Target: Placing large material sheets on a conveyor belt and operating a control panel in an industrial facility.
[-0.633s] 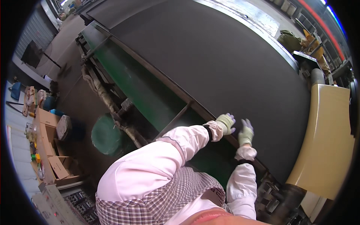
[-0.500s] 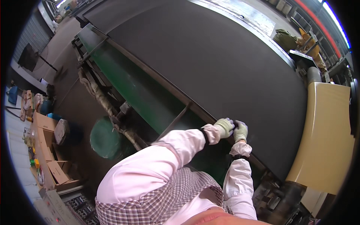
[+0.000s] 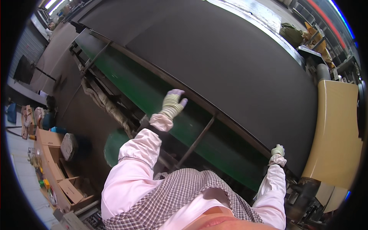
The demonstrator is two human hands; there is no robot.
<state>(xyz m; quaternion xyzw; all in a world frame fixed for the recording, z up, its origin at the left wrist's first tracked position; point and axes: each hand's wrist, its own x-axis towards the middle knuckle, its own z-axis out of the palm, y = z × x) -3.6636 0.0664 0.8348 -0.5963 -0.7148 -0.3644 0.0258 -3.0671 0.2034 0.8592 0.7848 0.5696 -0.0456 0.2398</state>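
Note:
A wide black sheet [image 3: 230,65] lies over a long green machine frame [image 3: 161,96]. My left hand [image 3: 172,102], in a striped work glove, hovers by the sheet's near edge, fingers spread and empty. My right hand [image 3: 278,151], also gloved, is far to the right and grips the same edge of the black sheet near its corner. Both arms wear pale pink sleeves.
A metal brace [image 3: 195,143] crosses the green frame between my arms. A tan panel [image 3: 337,134] stands at the right. Open cardboard boxes [image 3: 53,168] and a green round stool [image 3: 113,143] sit on the floor at the left.
My hands were side by side at the sheet's edge. The left hand has slid well to the left along the edge, and the right hand is now far from it.

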